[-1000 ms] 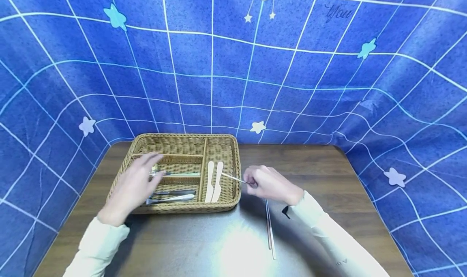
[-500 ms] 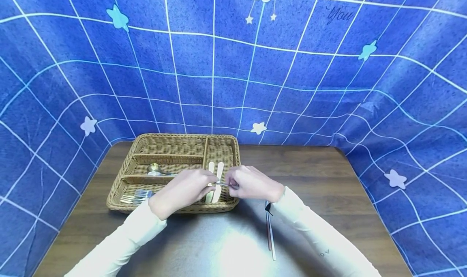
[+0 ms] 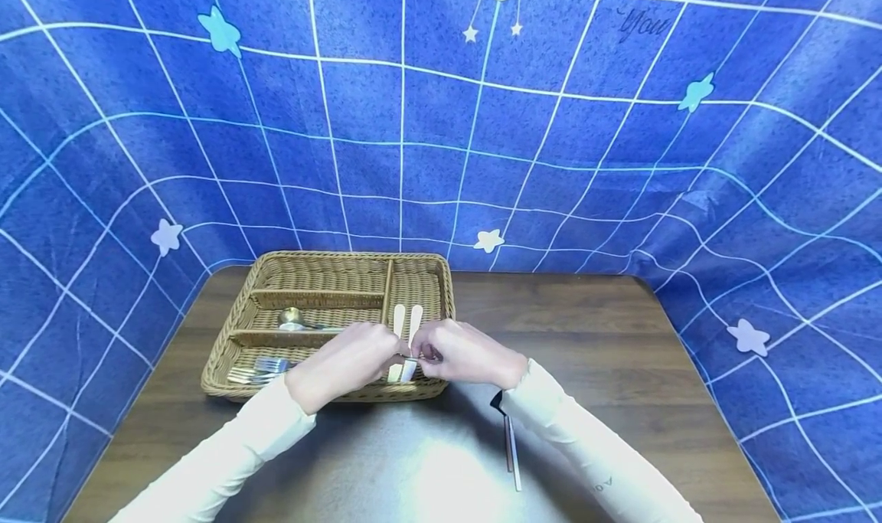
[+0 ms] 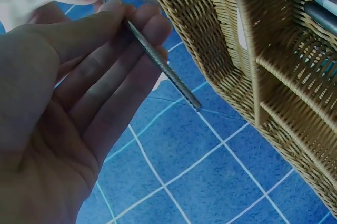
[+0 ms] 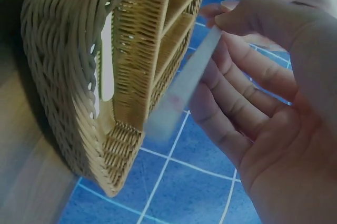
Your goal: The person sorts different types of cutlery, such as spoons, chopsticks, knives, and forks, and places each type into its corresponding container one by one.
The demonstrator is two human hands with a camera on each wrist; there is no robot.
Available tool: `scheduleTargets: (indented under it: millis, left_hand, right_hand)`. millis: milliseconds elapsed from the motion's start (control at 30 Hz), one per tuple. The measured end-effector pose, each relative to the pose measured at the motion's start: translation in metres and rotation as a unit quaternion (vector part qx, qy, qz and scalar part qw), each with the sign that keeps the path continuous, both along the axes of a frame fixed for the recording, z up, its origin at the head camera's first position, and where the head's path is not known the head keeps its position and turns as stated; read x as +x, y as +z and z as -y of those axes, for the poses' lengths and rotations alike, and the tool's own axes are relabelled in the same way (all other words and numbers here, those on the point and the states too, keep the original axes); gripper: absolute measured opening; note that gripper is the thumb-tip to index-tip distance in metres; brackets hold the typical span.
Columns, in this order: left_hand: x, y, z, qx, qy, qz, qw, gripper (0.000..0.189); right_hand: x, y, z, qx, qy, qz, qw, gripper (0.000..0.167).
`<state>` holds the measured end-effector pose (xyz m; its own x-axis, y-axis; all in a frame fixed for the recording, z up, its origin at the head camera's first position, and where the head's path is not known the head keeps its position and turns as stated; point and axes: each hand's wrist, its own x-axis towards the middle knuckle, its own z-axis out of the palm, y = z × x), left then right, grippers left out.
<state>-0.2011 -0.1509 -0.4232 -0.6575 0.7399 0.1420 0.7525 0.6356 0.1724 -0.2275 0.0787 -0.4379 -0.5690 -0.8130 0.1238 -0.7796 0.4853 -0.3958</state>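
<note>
Over the right compartment of the wicker basket (image 3: pixel 351 256), my two hands meet at one thin metal chopstick. My left hand (image 3: pixel 347 357) pinches it between thumb and fingers; the textured end of the chopstick (image 4: pixel 164 67) juts out past the fingertips. My right hand (image 3: pixel 472 354) pinches it from the other side, and the pale, thicker end (image 5: pixel 184 84) points out, slightly blurred. Two pale knives (image 3: pixel 416 320) lie side by side in the compartment below, their lower parts partly hidden by the hands.
More thin sticks like chopsticks (image 3: pixel 513 454) lie on the table in front of the right forearm. Inside the basket, spoons (image 3: pixel 291 318) occupy a middle compartment and forks (image 3: pixel 269 366) the front one. A blue patterned cloth (image 3: pixel 441 163) hangs behind the table.
My left hand has come right from above the basket's left side to grip the chopstick. My right hand, holding the chopstick, has moved left over the basket and slightly nearer.
</note>
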Motion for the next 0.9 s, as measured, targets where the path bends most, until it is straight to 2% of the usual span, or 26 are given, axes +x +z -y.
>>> scheduleTargets:
  millis: [67,167,300,367,467,633,767,900]
  left_hand:
    - [0.0,-0.001,0.002,-0.002,0.003,0.009,1.0,0.03]
    - [-0.001,-0.002,0.009,0.004,0.013,0.026,0.9996,0.021]
    - [-0.01,0.002,0.027,0.007,0.037,0.032,0.9988,0.01]
    - [-0.019,0.008,0.042,0.008,0.052,0.031,0.9981,0.013]
    - [-0.04,0.015,0.069,0.011,0.069,0.029,0.9971,0.018]
    - [-0.084,0.024,0.11,0.004,0.09,-0.003,0.9959,0.013]
    - [-0.117,0.027,0.128,-0.009,0.111,-0.016,0.9936,0.012]
    - [-0.144,0.019,0.136,-0.022,0.12,-0.004,0.9925,0.011]
  right_hand:
    - [0.001,-0.001,-0.003,-0.021,-0.001,0.025,0.9995,0.009]
    - [0.002,-0.007,-0.013,-0.061,-0.012,0.058,0.9964,0.028]
    - [0.002,-0.019,-0.03,-0.095,-0.064,0.074,0.9906,0.049]
    - [0.003,-0.025,-0.038,-0.098,-0.097,0.073,0.9878,0.052]
    - [0.007,-0.033,-0.045,-0.094,-0.132,0.061,0.9849,0.051]
    - [0.014,-0.051,-0.044,-0.107,-0.164,0.037,0.9799,0.052]
    - [0.016,-0.062,-0.037,-0.119,-0.19,0.032,0.9739,0.06]
    - [0.017,-0.065,-0.03,-0.117,-0.209,0.036,0.9701,0.064]
